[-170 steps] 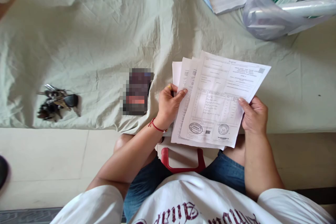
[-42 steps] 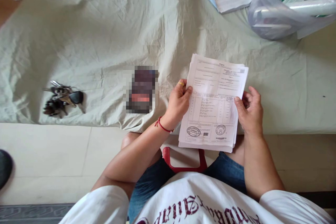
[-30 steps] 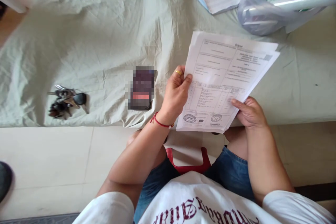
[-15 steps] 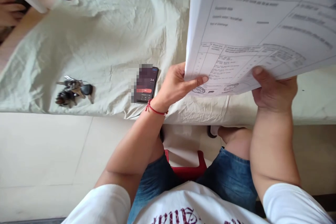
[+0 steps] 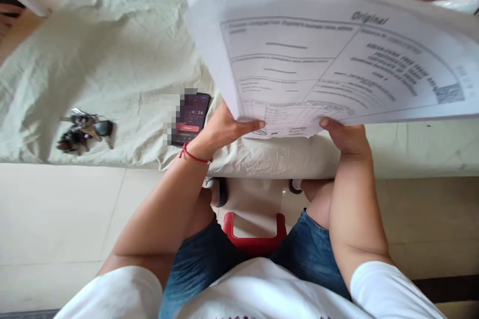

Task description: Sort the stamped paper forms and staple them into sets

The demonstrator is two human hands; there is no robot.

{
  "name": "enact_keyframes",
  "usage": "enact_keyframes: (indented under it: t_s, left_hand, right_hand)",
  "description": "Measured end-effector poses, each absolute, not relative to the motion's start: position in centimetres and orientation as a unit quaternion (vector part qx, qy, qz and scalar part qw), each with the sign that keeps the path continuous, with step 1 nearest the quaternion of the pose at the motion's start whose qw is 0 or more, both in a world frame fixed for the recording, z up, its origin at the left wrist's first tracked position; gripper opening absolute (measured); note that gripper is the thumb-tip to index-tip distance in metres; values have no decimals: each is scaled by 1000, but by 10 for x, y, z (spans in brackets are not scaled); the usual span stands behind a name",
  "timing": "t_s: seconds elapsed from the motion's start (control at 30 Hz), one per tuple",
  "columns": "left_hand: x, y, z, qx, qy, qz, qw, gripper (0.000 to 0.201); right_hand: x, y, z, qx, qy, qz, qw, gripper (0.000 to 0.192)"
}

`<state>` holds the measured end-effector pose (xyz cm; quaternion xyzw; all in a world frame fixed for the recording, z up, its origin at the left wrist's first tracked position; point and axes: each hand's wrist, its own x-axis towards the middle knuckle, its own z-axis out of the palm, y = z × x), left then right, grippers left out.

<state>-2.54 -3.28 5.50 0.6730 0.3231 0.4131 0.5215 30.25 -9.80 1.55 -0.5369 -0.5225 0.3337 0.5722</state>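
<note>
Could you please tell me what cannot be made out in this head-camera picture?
- Papers: small print blurred; only "Original" reads; top edge cut off.
- Phone: left part of the screen pixelated.
- Bed sheet: right half hidden behind the papers.
- Left hand, right hand: fingers hidden under the papers.
- Bunch of keys: too small to count.

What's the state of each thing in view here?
stack of papers: lifted off the bed, held near the camera, printed side up.
left hand: gripping the stack's lower left edge.
right hand: gripping its lower right edge.
phone: flat on the sheet, screen lit.
bunch of keys: lying loose on the sheet.
</note>
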Motion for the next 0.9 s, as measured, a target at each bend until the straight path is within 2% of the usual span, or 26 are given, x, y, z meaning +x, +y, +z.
enact_keyframes:
  t_s: [0.27, 0.37, 0.57, 0.67, 0.83, 0.9]
  left_hand:
    - [-12, -39, 52, 624, 305, 422, 582, 58]
    - [-15, -37, 50, 597, 312, 455, 583, 57]
    - [-21, -40, 50, 646, 302, 422, 560, 46]
    - [-25, -38, 51, 627, 303, 436, 570, 51]
    - [-29, -32, 47, 644, 322, 416, 556, 52]
    - [-30, -33, 47, 652, 319, 412, 551, 52]
  right_hand:
    - [292, -91, 18, -480, -520, 442, 551, 86]
    - [295, -89, 17, -498, -516, 433, 546, 88]
    - [292, -88, 12, -492, -552, 430, 517, 82]
    - [291, -86, 10, -512, -527, 423, 530, 83]
    - [286, -76, 11, -506, -570, 436, 478, 85]
    - [283, -76, 14, -493, -572, 443, 483, 88]
